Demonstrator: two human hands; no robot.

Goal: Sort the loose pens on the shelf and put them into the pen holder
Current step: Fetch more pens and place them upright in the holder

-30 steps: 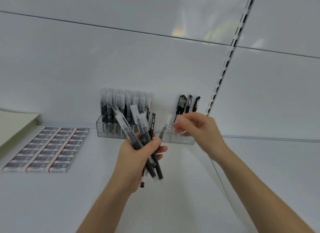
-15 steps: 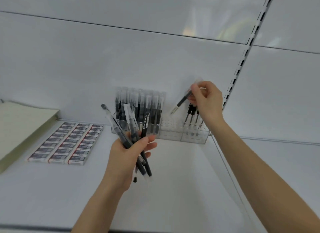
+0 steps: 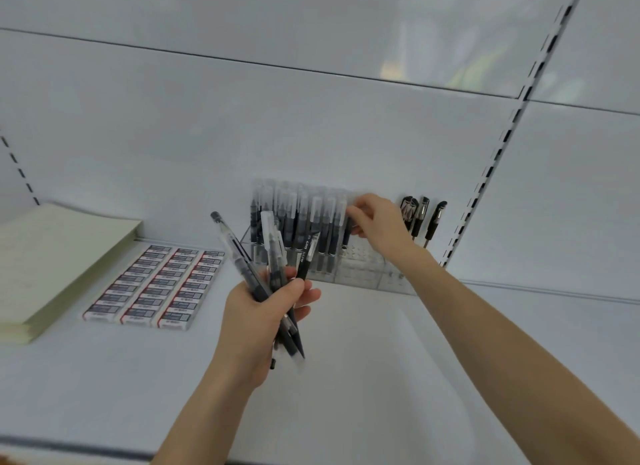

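My left hand grips a fanned bundle of loose pens, clear-capped and black ones, held upright over the white shelf. The clear pen holder stands against the back wall; its left side is full of clear-capped pens, its right end has three black pens. My right hand is at the holder's middle, fingers pinched on a dark pen standing upright in a slot beside the filled rows.
A block of boxed erasers lies to the left of the holder, and a stack of pale green paper lies further left. A slotted upright rail runs up the wall at the right. The shelf's front edge is near.
My right hand carried a pen from above the black pens leftward and down into the holder's middle. The left hand kept its bundle.
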